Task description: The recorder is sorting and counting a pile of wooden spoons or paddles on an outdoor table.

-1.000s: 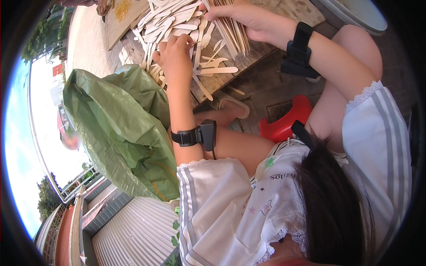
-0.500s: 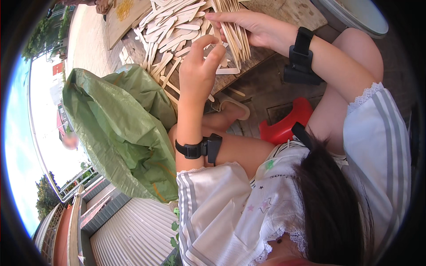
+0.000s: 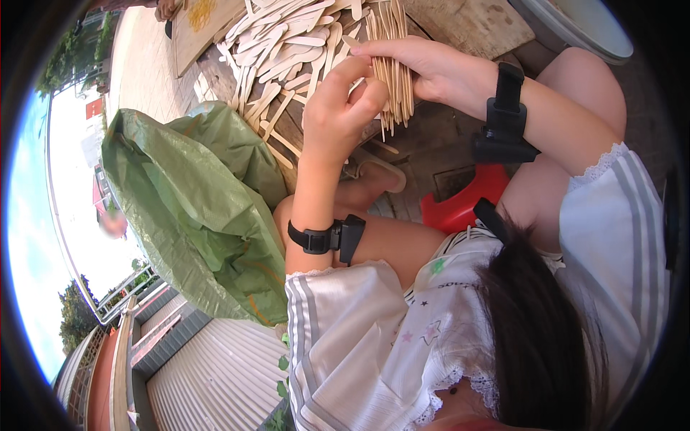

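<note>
My right hand (image 3: 449, 72) is closed round a thick bundle of flat wooden craft sticks (image 3: 392, 68), held on edge side by side, with the thumb reaching across the top. Against the bundle's left side, my left hand (image 3: 338, 104) has its fingers curled and its thumb bent towards them. Whether a stick sits between those fingertips is hidden. One pale rounded stick tip (image 3: 351, 41) pokes out by my right thumb. Beyond the left hand, a heap of loose craft sticks (image 3: 280, 43) covers part of a wooden board (image 3: 467, 25).
A green woven sack (image 3: 194, 215) stands left of my legs. Below the board is a red plastic stool (image 3: 467, 197). At the far right sits a pale round tub (image 3: 582, 32). Another person's hand (image 3: 167, 8) shows at the far left, near a board with yellow rubber bands (image 3: 201, 14).
Both hands have shifted slightly right and nearer to me, the bundle with them. My left fingers, which were apart from the bundle, now rest up against it.
</note>
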Available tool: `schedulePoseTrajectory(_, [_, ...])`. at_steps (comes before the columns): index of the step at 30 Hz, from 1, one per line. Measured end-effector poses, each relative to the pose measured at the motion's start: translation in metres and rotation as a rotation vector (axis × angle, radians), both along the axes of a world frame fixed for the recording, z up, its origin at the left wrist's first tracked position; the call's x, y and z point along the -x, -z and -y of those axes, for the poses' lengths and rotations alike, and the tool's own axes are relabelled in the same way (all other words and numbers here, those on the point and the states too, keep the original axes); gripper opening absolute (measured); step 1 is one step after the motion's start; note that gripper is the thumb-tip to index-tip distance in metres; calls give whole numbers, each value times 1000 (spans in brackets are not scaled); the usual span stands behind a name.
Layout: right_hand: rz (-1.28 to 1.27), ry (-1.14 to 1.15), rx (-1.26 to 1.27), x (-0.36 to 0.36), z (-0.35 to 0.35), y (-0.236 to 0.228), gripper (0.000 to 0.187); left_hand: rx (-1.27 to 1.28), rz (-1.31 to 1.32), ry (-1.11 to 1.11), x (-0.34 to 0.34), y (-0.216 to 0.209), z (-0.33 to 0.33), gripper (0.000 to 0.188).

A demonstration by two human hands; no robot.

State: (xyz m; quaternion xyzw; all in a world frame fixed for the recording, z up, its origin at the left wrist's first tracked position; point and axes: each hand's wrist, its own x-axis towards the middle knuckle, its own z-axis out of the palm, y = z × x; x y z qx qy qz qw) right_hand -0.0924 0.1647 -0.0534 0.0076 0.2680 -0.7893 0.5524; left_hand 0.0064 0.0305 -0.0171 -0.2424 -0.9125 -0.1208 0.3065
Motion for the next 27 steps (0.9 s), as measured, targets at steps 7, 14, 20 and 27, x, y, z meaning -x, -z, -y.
schedulePoseTrajectory(7, [99, -88, 90, -5, 3, -1, 18, -106, 175, 99, -2, -8, -6, 25])
schedulePoseTrajectory(14, [-17, -88, 34, 5, 3, -11, 21, -495, 332, 139, -1, -8, -10, 17])
schedulePoseTrajectory(20, [-11, 71, -78, 14, 5, -3, 12, -103, 75, -486, 12, -1, 33, 20])
schedulePoseTrajectory(27, [108, -54, -27, 13, 4, -3, 17, 284, 308, -871, 9, 42, 83, 22])
